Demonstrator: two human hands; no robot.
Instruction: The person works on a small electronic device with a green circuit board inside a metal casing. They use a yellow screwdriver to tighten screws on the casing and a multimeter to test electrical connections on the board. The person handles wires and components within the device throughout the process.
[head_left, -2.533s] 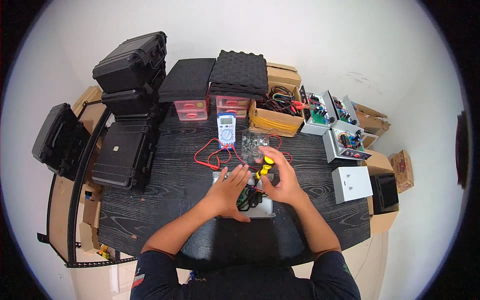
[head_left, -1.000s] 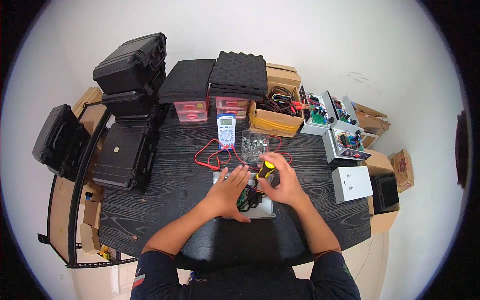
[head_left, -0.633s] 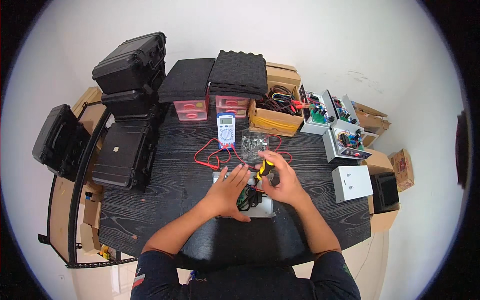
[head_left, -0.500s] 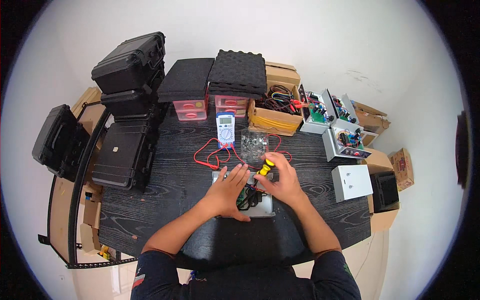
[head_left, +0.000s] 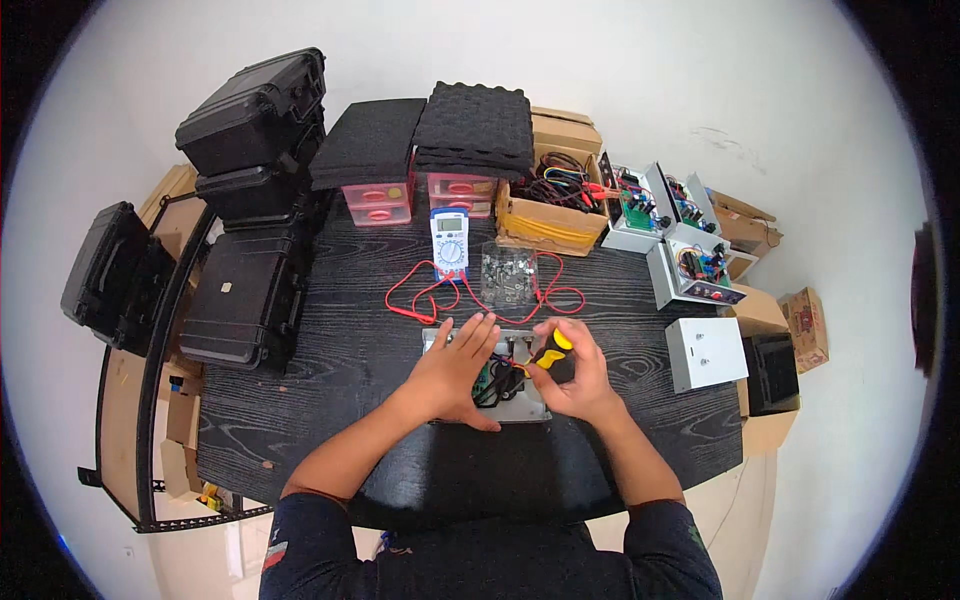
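Casing [head_left: 526, 406] has wide tabletop [head_left: 345, 335] alongside, left fingers [head_left: 469, 331] spread over its far edge, right fingers [head_left: 582, 340] pinching a screwdriver [head_left: 550, 357].

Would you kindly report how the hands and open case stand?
Left hand spread over open grey case. Right hand gripping yellow-black screwdriver, tip unclear. Black cables and left hand hide some interior.

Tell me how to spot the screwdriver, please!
On the black table, find the open grey case beneath the left hand. The screwdriver is in the right hand, its yellow-and-black handle much thicker than the dark cables nearby.
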